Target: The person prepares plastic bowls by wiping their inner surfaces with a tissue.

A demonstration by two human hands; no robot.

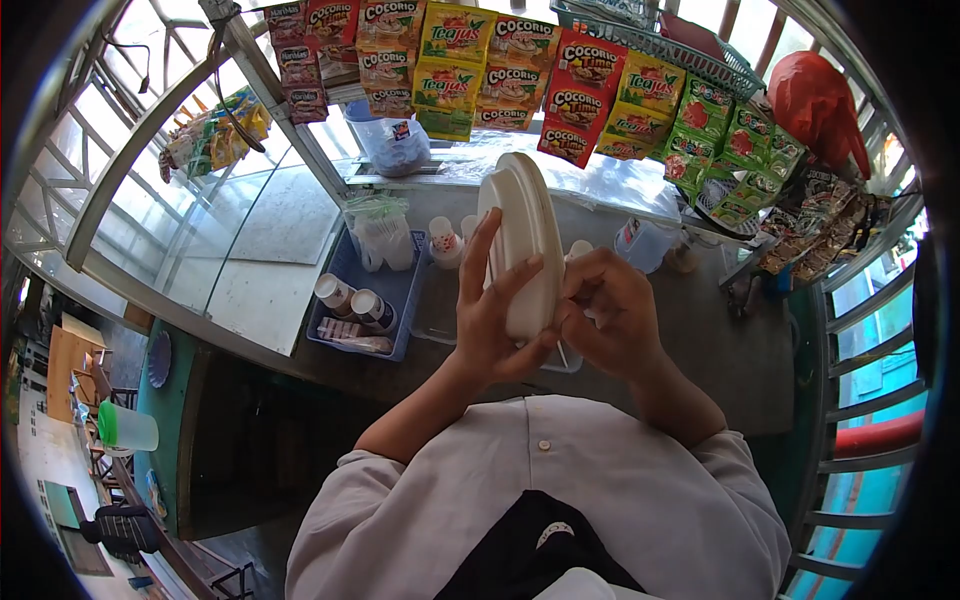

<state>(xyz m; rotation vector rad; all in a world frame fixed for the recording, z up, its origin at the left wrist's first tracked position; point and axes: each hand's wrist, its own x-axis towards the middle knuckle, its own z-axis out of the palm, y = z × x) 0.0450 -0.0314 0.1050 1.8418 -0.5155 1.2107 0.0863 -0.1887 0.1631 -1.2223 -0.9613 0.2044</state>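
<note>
A cream-white oval container (525,240), seemingly closed along a rim, is held on its edge in front of my chest. My left hand (495,310) grips its flat face and lower end, fingers spread across it and thumb underneath. At the container's right edge, my right hand (612,310) has its fingers curled and pinched near the lower rim. Whether those fingers hold the rim or something small is hidden. White paper cups (446,243) stand on the counter behind my left hand.
A blue basket (400,340) with cups, jars and small packs sits on the counter (740,350) to the left. Strips of drink sachets (450,70) hang across the top. A clear tub (395,145) rests on the shelf behind. A red plastic bag (815,105) hangs upper right.
</note>
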